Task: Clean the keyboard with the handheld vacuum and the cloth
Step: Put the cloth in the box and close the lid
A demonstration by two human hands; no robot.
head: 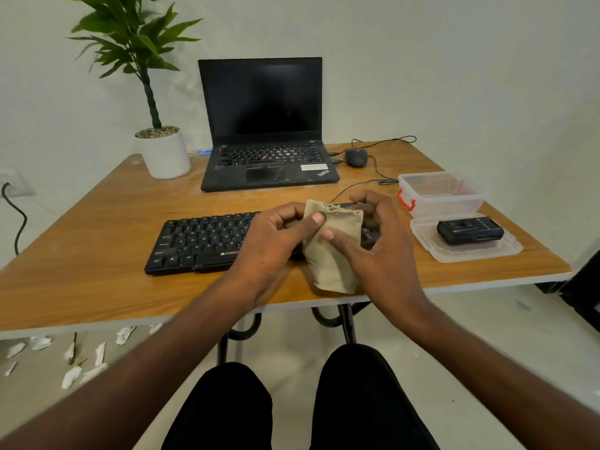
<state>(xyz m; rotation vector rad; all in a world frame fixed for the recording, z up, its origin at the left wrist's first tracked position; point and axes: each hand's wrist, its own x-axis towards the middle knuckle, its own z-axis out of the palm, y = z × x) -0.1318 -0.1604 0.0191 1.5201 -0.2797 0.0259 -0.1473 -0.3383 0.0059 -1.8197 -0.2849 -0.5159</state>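
A black keyboard lies on the wooden table near its front edge. Above the keyboard's right half I hold a folded beige cloth with both hands. My left hand pinches the cloth's upper left edge with thumb and fingers. My right hand grips its right side, thumb across the front. The cloth hangs down past the keyboard's front edge. A black handheld vacuum lies on a clear plastic lid at the right. My hands hide the keyboard's right part.
An open black laptop stands at the back centre, with a potted plant to its left and a wired mouse to its right. A clear plastic box sits behind the lid. Paper scraps litter the floor at left.
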